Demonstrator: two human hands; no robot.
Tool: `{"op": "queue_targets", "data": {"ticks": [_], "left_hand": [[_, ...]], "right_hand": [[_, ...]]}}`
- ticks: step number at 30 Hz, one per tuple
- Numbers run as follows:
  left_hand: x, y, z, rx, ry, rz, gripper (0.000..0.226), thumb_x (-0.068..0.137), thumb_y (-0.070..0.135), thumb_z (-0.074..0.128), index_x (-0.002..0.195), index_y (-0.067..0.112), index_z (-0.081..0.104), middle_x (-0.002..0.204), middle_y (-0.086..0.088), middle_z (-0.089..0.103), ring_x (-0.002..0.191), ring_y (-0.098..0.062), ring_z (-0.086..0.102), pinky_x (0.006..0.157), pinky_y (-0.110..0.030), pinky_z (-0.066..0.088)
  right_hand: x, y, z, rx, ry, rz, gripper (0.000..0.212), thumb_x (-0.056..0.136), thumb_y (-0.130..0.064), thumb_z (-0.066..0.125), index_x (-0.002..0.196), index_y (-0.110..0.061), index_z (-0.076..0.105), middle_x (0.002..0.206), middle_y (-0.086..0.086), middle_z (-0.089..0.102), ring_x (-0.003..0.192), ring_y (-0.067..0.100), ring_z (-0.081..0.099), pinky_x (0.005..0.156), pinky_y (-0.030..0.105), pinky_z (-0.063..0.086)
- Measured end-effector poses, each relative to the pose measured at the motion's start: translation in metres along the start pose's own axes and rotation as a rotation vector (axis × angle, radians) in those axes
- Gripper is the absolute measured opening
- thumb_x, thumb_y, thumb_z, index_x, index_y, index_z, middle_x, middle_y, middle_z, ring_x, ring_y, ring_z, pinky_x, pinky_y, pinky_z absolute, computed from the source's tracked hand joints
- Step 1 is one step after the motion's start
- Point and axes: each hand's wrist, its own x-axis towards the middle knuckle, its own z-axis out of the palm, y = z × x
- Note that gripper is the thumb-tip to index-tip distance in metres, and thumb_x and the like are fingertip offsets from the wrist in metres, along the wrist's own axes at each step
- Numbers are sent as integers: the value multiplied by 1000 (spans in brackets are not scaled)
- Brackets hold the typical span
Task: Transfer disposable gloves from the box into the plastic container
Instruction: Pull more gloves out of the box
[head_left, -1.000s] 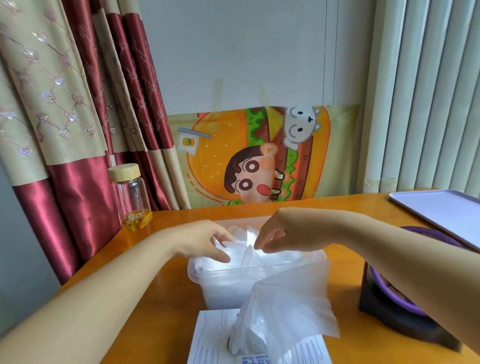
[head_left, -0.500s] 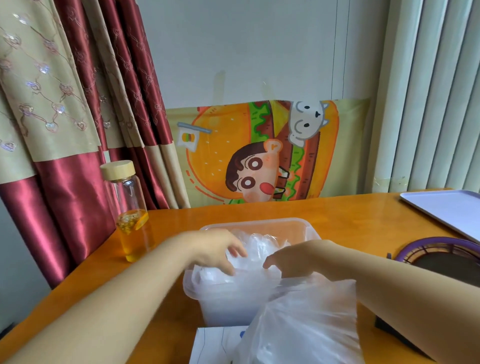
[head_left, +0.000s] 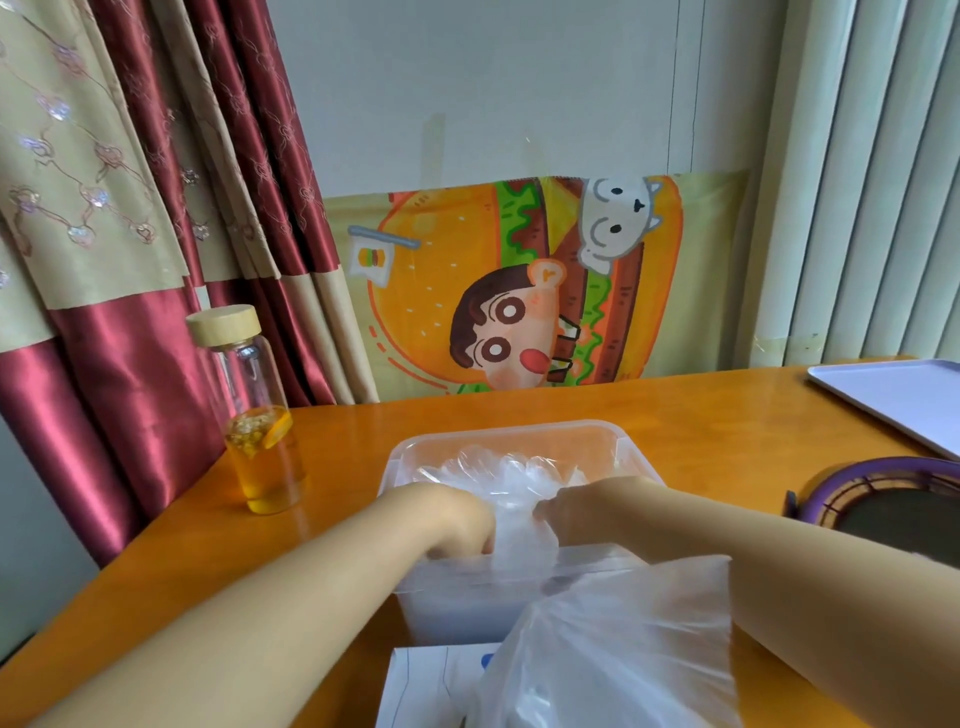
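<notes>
The box (head_left: 434, 686), just on the near side of the container (head_left: 514, 434), is cut off by the lower edge and half covered by a loose glove (head_left: 618, 644) rising from it, so its opening is hidden. That glove also veils the container's near right corner. The gloves (head_left: 511, 470) lie heaped inside the container, reaching its rim, and their clear film blurs into one mass. The left hand (head_left: 457, 519) dips over the container's near wall with its fingers down in the heap; the tips are buried, so I cannot tell whether it grips or only presses. The right hand (head_left: 584, 512), just beside it over the same wall, has its fingers curled round a bunch of the gloves. A bottle (head_left: 254, 415) stands left of the container, apart from it
</notes>
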Motion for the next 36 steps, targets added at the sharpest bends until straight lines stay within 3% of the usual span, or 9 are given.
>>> {"op": "queue_targets", "data": {"ticks": [3, 8, 10, 12, 15, 20, 26, 32, 36], "left_hand": [[5, -5, 7, 3, -90, -56, 33, 98, 22, 47, 125, 8, 59, 114, -10, 61, 86, -23, 47, 71, -29, 38], [12, -7, 7, -8, -141, -54, 28, 98, 21, 43, 114, 5, 60, 101, -6, 52, 88, -25, 47, 75, -31, 39], [13, -13, 8, -21, -133, -67, 19, 97, 18, 41, 102, 8, 57, 98, -8, 52, 84, -27, 47, 72, -31, 37], [13, -19, 10, -43, -102, -88, 22, 96, 10, 40, 109, 10, 58, 103, -9, 54, 87, -31, 54, 72, -32, 39], [1, -23, 2, -111, 0, -87, 33, 97, 11, 45, 128, 13, 58, 124, -5, 60, 109, -28, 59, 84, -33, 47], [-29, -29, -11, -640, 152, -32, 32, 100, 18, 44, 126, 13, 62, 116, 4, 65, 106, -12, 62, 91, -23, 51], [-51, -46, 3, -1347, 385, -19, 31, 100, 11, 46, 128, 5, 56, 122, -8, 64, 111, -18, 62, 97, -30, 49], [-75, -55, 15, -1673, 661, -16, 27, 98, 6, 50, 123, 3, 59, 112, -12, 67, 101, -22, 65, 86, -33, 54], [-92, -50, 30, -1568, 896, -66, 24, 99, 11, 50, 115, 18, 65, 108, 1, 68, 97, -15, 64, 74, -24, 49]], "right_hand": [[-2, -2, -4, 31, -28, -2, 68, 89, -50, 56, 144, -15, 33, 141, 7, 44, 125, 30, 45, 90, 37, 38], [-8, -1, -10, 22, -34, -35, 68, 90, -46, 58, 142, -8, 38, 123, 6, 52, 107, 27, 51, 85, 33, 41], [-19, 3, -13, 12, 5, -79, 62, 93, -39, 56, 143, -9, 37, 132, 7, 50, 116, 27, 49, 94, 32, 41], [-35, 8, -21, 37, 98, -123, 56, 93, -36, 57, 142, -13, 41, 143, 4, 44, 129, 24, 43, 105, 30, 35], [-58, 12, -32, 116, 250, -189, 40, 90, -33, 61, 127, -17, 59, 130, -2, 58, 117, 18, 53, 94, 26, 40], [-71, 10, -30, 335, 174, -189, 30, 95, -32, 53, 116, -16, 67, 103, -3, 70, 81, 10, 62, 75, 19, 48], [-71, -3, -28, 396, 5, -33, 53, 102, -44, 25, 114, -13, 66, 106, 2, 58, 85, 16, 54, 84, 26, 43], [-92, 6, -36, 367, 322, -107, 46, 100, -45, 35, 104, -19, 74, 109, 5, 68, 98, 25, 62, 90, 36, 47], [-127, 17, -36, 392, 601, -294, 22, 96, -24, 52, 109, -24, 70, 105, -9, 71, 89, 5, 66, 80, 20, 53]]}}
